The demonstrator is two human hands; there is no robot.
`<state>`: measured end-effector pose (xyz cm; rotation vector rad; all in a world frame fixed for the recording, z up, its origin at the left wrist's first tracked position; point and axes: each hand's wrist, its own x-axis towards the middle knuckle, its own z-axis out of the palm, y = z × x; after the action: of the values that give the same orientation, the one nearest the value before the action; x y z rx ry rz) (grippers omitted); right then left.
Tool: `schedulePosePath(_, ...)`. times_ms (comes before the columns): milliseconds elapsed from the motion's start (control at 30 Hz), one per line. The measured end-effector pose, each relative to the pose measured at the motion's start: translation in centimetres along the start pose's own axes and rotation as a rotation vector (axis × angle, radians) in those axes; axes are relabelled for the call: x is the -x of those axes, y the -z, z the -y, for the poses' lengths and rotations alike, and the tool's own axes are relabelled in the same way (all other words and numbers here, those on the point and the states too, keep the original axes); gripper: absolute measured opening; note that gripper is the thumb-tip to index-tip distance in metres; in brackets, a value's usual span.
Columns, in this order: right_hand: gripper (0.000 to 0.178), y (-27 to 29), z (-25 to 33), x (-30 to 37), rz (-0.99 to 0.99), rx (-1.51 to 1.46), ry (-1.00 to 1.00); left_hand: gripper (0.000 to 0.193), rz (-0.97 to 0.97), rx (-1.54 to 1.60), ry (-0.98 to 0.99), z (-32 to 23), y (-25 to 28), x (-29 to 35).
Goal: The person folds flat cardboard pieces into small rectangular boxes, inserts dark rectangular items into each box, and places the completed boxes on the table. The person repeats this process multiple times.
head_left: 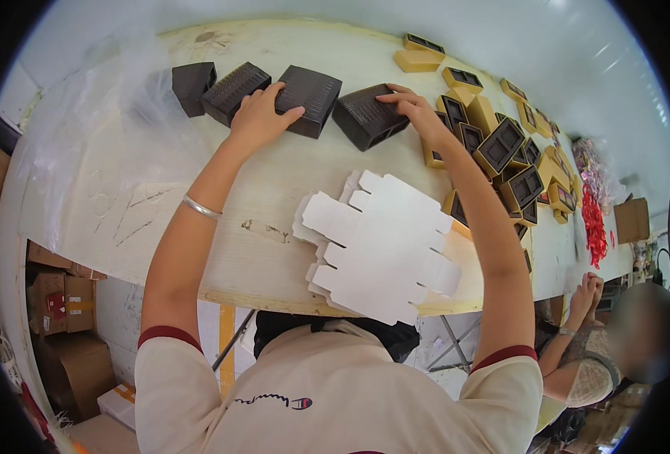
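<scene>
Four black ridged blocks, each looking like a stack of nested trays, stand in a row across the table's far side. My left hand is at the left side of the third black tray stack, its thumb across the face; its other fingertips are partly hidden beside the second stack. At the right end, my right hand grips the tilted fourth stack, fingers over its upper right edge. The leftmost stack is untouched. Flat white die-cut card sheets lie piled near me between my forearms.
Gold boxes with black inserts lie heaped on the right. Clear plastic sheeting covers the table's left. Red ribbons hang farther right, near another person's hands. Cardboard boxes stand below left. The pale table has a curved front edge.
</scene>
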<state>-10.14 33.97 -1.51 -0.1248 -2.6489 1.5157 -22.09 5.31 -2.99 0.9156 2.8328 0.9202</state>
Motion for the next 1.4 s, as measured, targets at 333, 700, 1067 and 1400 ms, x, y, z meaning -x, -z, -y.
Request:
schedulePosePath(333,0.037,-3.3,-1.6,-3.7,0.028,0.048,0.315,0.070,0.179,0.512,-0.053,-0.7,-2.5,-1.9)
schedulePosePath(700,0.057,-4.4,-0.8,0.0,-0.378,0.574,0.096,0.075,-0.299,-0.196,0.036,5.2,3.4,-2.6)
schedulePosePath(1067,0.060,-3.1,-1.6,-0.4,-0.209,0.512,0.174,0.038,0.066,0.575,0.031,-0.5,-5.1,-2.7)
schedulePosePath(1400,0.058,-2.0,-1.5,-0.6,-0.199,0.574,0.120,0.036,0.097,0.907,0.081,-3.5,-5.9,-2.4)
